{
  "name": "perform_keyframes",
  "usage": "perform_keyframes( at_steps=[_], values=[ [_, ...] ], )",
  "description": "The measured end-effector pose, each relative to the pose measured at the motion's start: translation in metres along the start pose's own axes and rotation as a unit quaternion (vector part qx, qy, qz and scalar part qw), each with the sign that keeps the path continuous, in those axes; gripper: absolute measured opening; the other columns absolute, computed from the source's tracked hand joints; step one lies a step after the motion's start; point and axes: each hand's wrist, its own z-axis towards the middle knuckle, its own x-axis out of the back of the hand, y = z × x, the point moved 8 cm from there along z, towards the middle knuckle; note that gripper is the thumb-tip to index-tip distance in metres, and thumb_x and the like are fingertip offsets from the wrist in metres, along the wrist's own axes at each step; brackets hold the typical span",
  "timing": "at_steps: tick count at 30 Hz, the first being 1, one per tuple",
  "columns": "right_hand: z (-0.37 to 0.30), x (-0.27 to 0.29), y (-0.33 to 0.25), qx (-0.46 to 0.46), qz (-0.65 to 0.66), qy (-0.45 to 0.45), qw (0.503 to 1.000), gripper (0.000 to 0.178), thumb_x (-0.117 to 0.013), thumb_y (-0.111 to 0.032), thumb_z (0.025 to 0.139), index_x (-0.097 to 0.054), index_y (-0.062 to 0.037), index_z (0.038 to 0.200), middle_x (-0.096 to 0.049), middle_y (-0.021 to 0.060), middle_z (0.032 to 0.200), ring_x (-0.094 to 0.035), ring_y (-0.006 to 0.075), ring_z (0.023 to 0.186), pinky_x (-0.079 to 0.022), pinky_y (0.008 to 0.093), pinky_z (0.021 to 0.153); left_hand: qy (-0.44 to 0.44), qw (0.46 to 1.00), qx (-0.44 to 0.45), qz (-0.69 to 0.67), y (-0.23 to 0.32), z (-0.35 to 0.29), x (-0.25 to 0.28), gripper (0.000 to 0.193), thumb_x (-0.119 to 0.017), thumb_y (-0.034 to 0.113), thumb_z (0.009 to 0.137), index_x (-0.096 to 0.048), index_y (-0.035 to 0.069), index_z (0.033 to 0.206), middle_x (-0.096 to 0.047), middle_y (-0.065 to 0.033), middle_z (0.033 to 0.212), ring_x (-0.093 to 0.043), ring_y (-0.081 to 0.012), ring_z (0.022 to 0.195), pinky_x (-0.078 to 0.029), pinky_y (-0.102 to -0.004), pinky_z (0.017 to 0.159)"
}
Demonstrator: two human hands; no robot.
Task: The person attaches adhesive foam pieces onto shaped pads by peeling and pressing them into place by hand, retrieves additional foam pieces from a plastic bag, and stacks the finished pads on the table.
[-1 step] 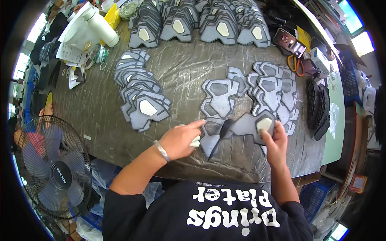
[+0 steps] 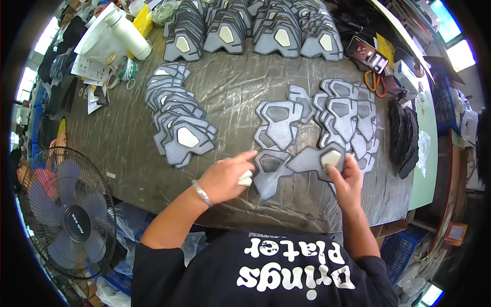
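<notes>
My right hand (image 2: pixel 349 181) grips a grey, black-edged cut piece (image 2: pixel 307 159), its thumb pressing on the cream pad (image 2: pixel 332 159) set in that piece. The piece's pointed end reaches left over the edge of another grey piece (image 2: pixel 271 179) lying flat. Beside that flat piece is my left hand (image 2: pixel 225 180), forefinger stretched toward its upper left corner. Its other fingers are curled around small cream pads (image 2: pixel 245 178). Farther off lie more grey pieces without pads (image 2: pixel 280 123), and overlapping ones (image 2: pixel 343 115) to the right.
A fanned row of padded grey pieces (image 2: pixel 184 138) runs along the left, with several stacks (image 2: pixel 225 38) at the back. A white bottle (image 2: pixel 128 35), phone (image 2: pixel 367 55), orange-handled scissors (image 2: pixel 376 84) and black cut pieces (image 2: pixel 403 138) lie around. A fan (image 2: pixel 76 220) stands left, near another person's hand (image 2: pixel 60 140).
A thin black strip that lay across the flat piece between my hands is gone from there. My left hand has shifted slightly left; the held piece has also moved a little left.
</notes>
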Motion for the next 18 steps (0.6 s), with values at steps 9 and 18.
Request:
perform_keyframes(
  at_steps=[9,18],
  values=[
    [0.019,-0.069,-0.027,0.086,-0.185,-0.115,0.972,0.022,-0.067,-0.009,0.087,-0.06,0.001,0.106,-0.064,0.0058,0.084,-0.055,0.0082,0.074,-0.046,0.0247,0.065,0.098,0.967,0.024,-0.232,0.007,-0.054,0.027,0.039,-0.064,-0.004,0.069,-0.067,0.002,0.108,-0.054,-0.0139,0.135,-0.059,-0.0255,0.114,-0.046,-0.0333,0.095],
    [0.055,-0.121,-0.006,0.115,-0.181,-0.154,0.964,0.025,-0.069,-0.014,0.086,-0.062,0.0008,0.105,-0.064,0.0018,0.088,-0.056,0.0094,0.077,-0.046,0.0255,0.069,0.041,0.99,0.132,0.031,-0.013,-0.066,-0.018,0.04,-0.065,0.007,0.069,-0.062,0.004,0.109,-0.05,-0.0122,0.138,-0.061,-0.0341,0.105,-0.051,-0.0403,0.087]
  ],
)
